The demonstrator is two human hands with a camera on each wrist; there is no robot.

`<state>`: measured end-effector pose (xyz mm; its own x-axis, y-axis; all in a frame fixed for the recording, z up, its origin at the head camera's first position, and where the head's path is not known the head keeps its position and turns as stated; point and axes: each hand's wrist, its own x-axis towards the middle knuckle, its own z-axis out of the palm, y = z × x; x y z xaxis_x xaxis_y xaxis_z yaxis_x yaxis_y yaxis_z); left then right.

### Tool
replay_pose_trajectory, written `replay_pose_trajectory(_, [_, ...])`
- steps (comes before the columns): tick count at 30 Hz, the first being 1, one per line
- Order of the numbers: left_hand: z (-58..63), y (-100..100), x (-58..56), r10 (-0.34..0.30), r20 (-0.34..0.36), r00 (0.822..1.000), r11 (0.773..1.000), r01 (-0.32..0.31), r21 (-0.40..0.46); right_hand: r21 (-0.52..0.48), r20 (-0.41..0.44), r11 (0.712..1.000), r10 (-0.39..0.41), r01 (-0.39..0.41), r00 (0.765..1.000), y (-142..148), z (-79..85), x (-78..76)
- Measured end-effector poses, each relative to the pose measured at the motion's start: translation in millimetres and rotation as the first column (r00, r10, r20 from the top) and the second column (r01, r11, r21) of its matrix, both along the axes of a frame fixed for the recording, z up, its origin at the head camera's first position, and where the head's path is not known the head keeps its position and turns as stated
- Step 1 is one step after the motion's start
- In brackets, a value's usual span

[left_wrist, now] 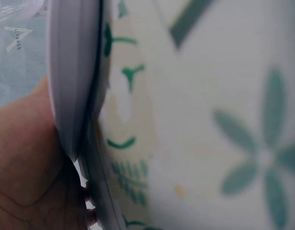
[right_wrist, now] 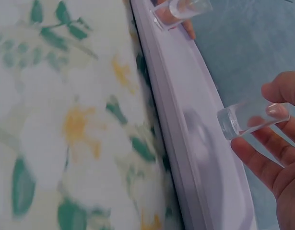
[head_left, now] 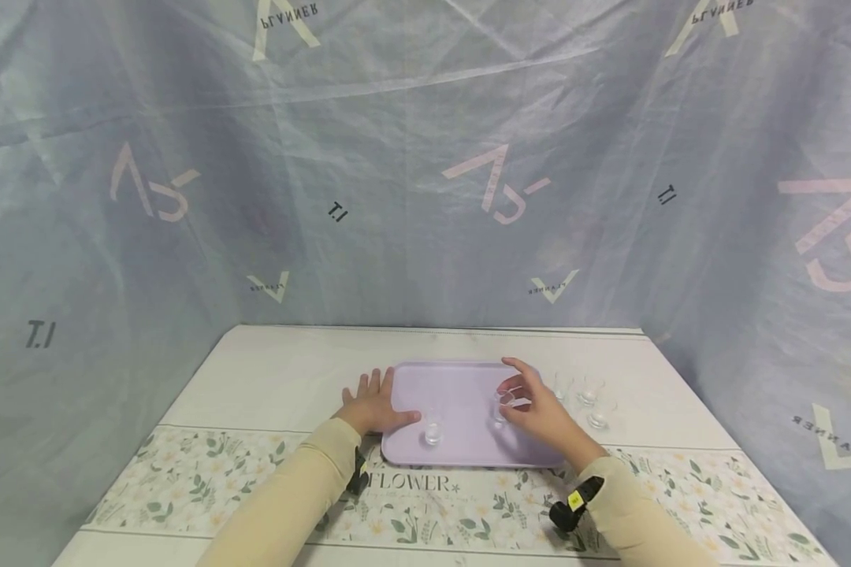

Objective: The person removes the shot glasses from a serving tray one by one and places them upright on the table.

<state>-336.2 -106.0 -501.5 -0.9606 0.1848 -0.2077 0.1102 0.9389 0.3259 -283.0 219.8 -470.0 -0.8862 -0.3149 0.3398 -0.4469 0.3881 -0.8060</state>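
A lavender tray [head_left: 461, 453] lies on the table, with my left hand [head_left: 376, 405] spread at its left edge, fingers straight and thumb over the rim. In the left wrist view the palm [left_wrist: 27, 153] is against the side of the tray [left_wrist: 75, 72]. One clear shot glass [head_left: 433, 431] stands upright on the tray's left part, close to that thumb. Over the tray's right part my right hand [head_left: 539, 405] pinches another clear shot glass [right_wrist: 253, 120] between thumb and fingers. In the right wrist view its thick base points toward the tray surface.
Several more clear glasses [head_left: 590, 394] stand on the table just right of the tray. A floral runner [head_left: 425, 512] printed with FLOWER crosses the table in front. Grey printed fabric [head_left: 425, 197] hangs behind and at both sides.
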Motion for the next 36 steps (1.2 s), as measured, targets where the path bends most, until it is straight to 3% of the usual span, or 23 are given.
replay_pose_trajectory(6, [-1.2,0.1,-2.6,0.000,0.012,1.000,1.000,0.000,-0.010,0.046,-0.035,0.999,-0.004,0.006,0.999,19.9,-1.8,7.5])
replay_pose_trajectory(14, [-8.3,-0.6,-5.9,0.000,0.008,1.000,1.000,0.000,0.015,0.116,-0.113,0.993,0.010,0.003,0.994,51.4,8.1,26.9])
replay_pose_trajectory(20, [1.9,-0.8,0.0,0.001,0.004,1.000,1.000,-0.002,0.013,0.165,-0.126,0.985,-0.024,0.045,0.992,73.6,14.8,38.9])
replay_pose_trajectory(30, [-5.6,-3.2,-4.3,0.001,-0.002,1.000,1.000,-0.001,0.029,0.217,-0.151,0.968,-0.094,0.126,0.984,100.1,8.3,47.1])
replay_pose_trajectory(36, [-2.4,-0.3,-2.8,0.002,-0.007,1.000,1.000,-0.001,0.029,0.229,-0.156,0.962,-0.117,0.151,0.981,106.8,3.5,50.5])
